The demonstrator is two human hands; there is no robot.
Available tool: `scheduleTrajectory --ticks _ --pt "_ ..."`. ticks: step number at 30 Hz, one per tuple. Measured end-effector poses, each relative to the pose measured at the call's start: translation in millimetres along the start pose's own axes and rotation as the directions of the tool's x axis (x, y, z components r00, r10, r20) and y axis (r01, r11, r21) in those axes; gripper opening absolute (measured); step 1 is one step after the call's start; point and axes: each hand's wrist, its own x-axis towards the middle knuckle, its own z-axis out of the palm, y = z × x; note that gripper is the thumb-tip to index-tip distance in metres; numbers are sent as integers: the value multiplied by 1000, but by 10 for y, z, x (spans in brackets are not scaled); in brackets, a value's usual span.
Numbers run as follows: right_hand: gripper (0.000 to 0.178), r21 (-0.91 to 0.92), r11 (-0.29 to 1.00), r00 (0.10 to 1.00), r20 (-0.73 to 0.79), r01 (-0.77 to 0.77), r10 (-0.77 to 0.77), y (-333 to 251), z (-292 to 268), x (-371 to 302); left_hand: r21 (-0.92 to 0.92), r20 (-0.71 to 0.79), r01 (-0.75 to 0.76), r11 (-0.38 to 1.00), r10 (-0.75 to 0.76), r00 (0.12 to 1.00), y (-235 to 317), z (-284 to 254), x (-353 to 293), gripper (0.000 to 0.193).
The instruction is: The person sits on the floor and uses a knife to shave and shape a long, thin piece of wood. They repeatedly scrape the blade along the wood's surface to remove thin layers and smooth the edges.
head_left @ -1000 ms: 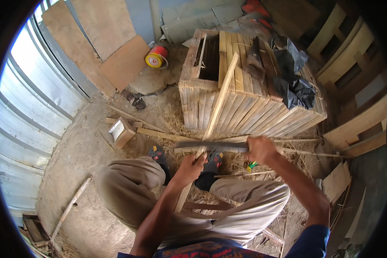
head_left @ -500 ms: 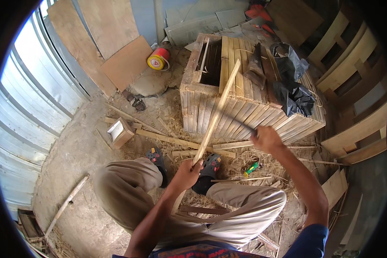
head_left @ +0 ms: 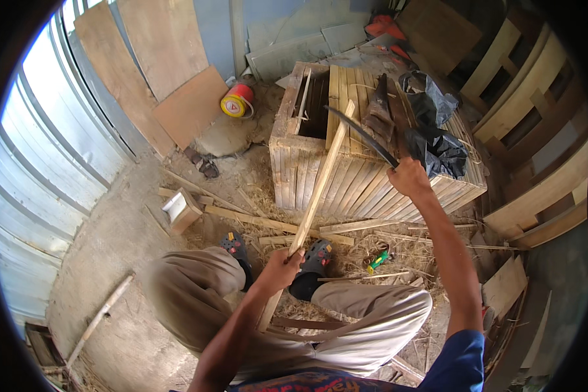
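My left hand (head_left: 285,266) is closed around the lower part of a long pale wooden strip (head_left: 322,178). The strip slants up and to the right from between my legs, and its far end overlaps the slatted wooden box (head_left: 372,186). In my right hand (head_left: 410,176) is the handle of a machete (head_left: 366,136). Its long dark blade points up and to the left, crossing the strip near the top end in this view; whether the two touch I cannot tell. A dark sheath (head_left: 379,114) lies on top of the box.
Black plastic bags (head_left: 438,140) lie on the box, beside its dark opening (head_left: 315,104). A green-handled tool (head_left: 377,261) and loose slats (head_left: 255,219) lie among shavings. A red and yellow bucket (head_left: 236,101) lies tipped near leaning boards. A small wooden block-like box (head_left: 181,209) sits left.
My right hand has risen, lifting the machete from beside the strip's middle up to its top end. My left hand keeps its hold on the strip. The view has shifted slightly.
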Motion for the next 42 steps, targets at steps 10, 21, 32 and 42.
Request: scheduleTrajectory --ticks 10,21,32,42 --pt "44 235 970 971 -210 -62 113 15 -326 151 -111 111 196 974 -184 977 -96 -78 12 35" --pt "40 735 675 982 -74 -65 176 -393 439 -1512 -412 -14 -235 880 252 968 270 -211 150 71" --pt "33 901 380 976 175 -211 127 -820 1833 -2576 -323 -529 -663 675 452 718 1076 -1077 228 69" --pt "51 828 458 933 361 -324 9 -931 1829 -2522 -320 -647 -724 611 418 638 1404 -1178 -219 59"
